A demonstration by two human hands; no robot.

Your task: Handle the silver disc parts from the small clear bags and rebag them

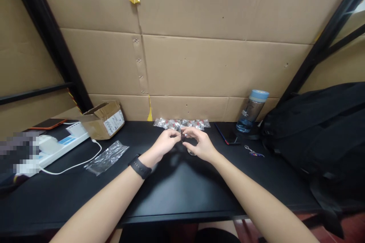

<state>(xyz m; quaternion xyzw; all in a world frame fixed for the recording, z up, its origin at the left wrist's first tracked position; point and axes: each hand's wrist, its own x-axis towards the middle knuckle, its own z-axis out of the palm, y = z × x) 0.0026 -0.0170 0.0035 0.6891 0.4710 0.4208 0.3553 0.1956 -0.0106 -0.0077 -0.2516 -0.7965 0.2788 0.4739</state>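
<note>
Both hands meet over the middle of the black table (176, 193). My left hand (165, 144), with a black watch (140, 166) on its wrist, pinches the left side of a small dark, thin piece (183, 136). On the other side, my right hand (199, 144) curls its thumb and fingers around that same piece. Its exact kind is too small to make out. Partly hidden under my right hand lies a small pale, shiny thing (191, 153). Just beyond the fingers, several small clear plastic packets (173, 123) with red marks lie in a row.
Left: an open cardboard box (104, 121), a flat clear plastic bag (108, 157), a white power strip (68, 140) with a cable. Right: a phone (227, 133), a blue-lidded bottle (252, 112), a keychain (254, 152), a black backpack (319, 133). A cardboard wall (194, 64) closes the back.
</note>
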